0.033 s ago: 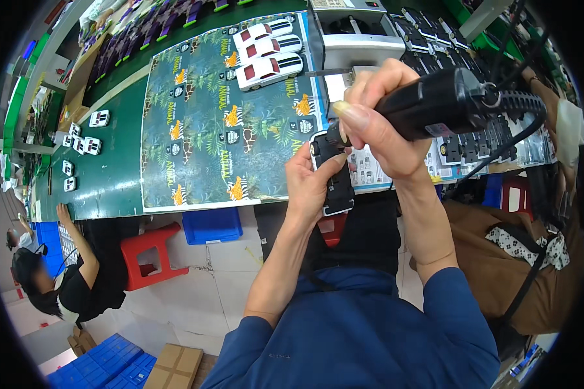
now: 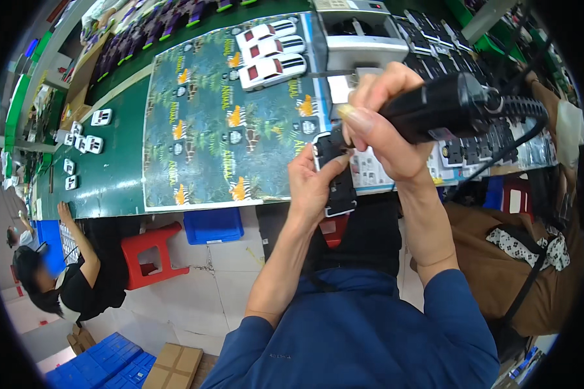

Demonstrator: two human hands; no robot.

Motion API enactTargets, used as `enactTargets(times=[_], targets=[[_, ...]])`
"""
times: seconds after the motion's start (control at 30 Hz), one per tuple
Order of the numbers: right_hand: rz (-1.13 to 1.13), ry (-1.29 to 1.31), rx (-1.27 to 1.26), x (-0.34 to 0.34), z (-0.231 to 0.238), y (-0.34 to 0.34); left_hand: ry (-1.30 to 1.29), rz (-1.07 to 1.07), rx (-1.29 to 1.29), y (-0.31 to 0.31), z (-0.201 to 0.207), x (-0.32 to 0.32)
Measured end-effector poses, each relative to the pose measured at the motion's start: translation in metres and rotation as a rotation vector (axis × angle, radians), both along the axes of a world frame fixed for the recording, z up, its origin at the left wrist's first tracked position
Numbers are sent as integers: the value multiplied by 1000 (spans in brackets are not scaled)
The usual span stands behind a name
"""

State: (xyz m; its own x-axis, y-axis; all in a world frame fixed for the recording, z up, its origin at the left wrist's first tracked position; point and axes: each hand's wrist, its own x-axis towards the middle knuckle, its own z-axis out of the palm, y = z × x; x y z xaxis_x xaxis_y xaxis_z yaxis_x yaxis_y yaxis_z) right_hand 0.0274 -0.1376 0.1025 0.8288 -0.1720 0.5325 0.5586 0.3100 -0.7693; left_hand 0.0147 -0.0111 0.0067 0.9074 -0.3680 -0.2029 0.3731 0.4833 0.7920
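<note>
My left hand (image 2: 310,185) is closed around a white toy car (image 2: 341,198), which is turned with its black underside up. My right hand (image 2: 396,142) grips a black electric screwdriver (image 2: 428,111) from above. The tool's tip end points down at the car's upper part, near my left thumb; my right fingers hide the bit and any screw. A coiled black cord (image 2: 522,107) runs from the tool's back end off to the right. Three white toy cars (image 2: 272,70), wheels down with red windows and dark stripes, stand side by side beyond my left hand.
A printed sheet (image 2: 207,129) covers the green table (image 2: 120,175). Small white car pieces (image 2: 93,144) lie at left. Behind my right hand stand a metal machine (image 2: 363,52) and rows of black car undersides (image 2: 428,39). A person (image 2: 78,279) sits at left near a red stool (image 2: 150,256).
The view has shifted very slightly. My hands, the toy car and the screwdriver hold the same positions against each other.
</note>
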Motion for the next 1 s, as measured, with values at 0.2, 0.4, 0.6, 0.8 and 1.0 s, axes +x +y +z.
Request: enactTargets(times=[0.2,0.4,0.6,0.8,1.0], targets=[[0,-64,-164,-10,-14,-11,-90,-19,95,-14,-30,-7],[80,-64,-12,-16,-10,-4,-71,-17,43,-2,-10,-14],[28,-105,-55,-15,-4,0,-115,-36,43,3,-8,-6],[29,-249,-29,-19,22,-24,146,-19,-117,50,6,6],[-61,-188,-53,-32,24,-64,-122,204,-1,239,99,134]])
